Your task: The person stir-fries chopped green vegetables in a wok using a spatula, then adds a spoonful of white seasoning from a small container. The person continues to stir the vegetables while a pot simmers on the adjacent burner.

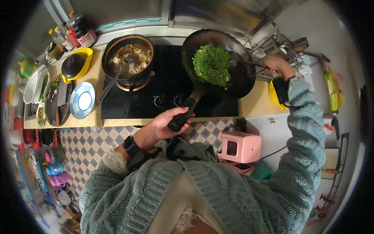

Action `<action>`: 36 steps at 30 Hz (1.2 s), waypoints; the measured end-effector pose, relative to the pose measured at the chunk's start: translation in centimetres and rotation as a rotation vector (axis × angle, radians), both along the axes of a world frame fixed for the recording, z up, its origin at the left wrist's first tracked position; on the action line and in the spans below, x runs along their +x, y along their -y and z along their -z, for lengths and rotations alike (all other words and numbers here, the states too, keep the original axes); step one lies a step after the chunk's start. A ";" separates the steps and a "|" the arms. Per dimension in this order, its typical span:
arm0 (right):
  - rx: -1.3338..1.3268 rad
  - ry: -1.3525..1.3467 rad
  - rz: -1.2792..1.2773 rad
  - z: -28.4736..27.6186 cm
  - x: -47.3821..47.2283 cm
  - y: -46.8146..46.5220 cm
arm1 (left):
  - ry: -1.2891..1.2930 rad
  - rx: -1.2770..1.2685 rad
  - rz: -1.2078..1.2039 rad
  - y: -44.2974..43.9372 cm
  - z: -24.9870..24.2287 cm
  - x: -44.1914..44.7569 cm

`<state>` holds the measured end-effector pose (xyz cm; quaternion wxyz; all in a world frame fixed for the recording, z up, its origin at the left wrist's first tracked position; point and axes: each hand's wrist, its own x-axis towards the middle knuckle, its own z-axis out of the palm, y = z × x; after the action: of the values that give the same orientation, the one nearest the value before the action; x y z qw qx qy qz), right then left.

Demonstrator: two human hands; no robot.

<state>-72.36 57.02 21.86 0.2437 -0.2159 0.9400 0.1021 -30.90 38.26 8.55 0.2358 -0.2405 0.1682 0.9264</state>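
Observation:
My left hand (172, 121) grips the black handle of a dark wok (244, 79) over the right side of the cooktop. Finely chopped green vegetable (211, 65) with small pale bits lies heaped in the wok. Beyond the wok's right rim, my right hand (276, 65) is curled around what looks like a thin utensil handle beside a metal rack (264, 49). Its far end blurs into the dark wok. On the left burner stands a dark pot (109, 68) of pale, cooked pieces in brown liquid, a metal ladle (112, 83) resting in it.
Left of the black glass cooktop (166, 76) are a blue-and-white plate (73, 101), a cleaver (62, 95) on a round board (52, 112), and a yellow basin (87, 54). Several bottles (86, 36) line the back left. A pink appliance (248, 146) stands below the counter.

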 end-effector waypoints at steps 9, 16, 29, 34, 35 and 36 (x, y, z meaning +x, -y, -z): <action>-0.401 -0.381 -0.831 3.9 7.4 2.4 | -0.009 0.171 -0.095 -0.6 0.1 0.3; -0.289 -0.452 -0.480 1.8 20.5 -7.4 | 0.117 0.158 -0.211 -1.6 -0.9 0.3; -0.270 -0.489 -0.329 6.7 22.5 -2.2 | -0.026 0.327 -0.108 -0.8 0.5 0.4; -0.390 -0.530 -0.254 5.9 18.2 -1.8 | 0.012 0.194 -0.114 -0.9 -0.3 0.6; -0.432 -0.543 -0.234 6.1 18.1 -1.7 | 0.011 0.207 -0.128 -1.0 -0.4 0.7; -0.497 -0.651 -0.291 6.7 18.0 -0.8 | 0.008 0.212 -0.141 -0.9 -0.4 0.6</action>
<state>-54.41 57.84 15.14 -0.1418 -0.3548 0.9236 -0.0313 -30.32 39.14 8.95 0.1948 -0.2289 0.0511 0.9524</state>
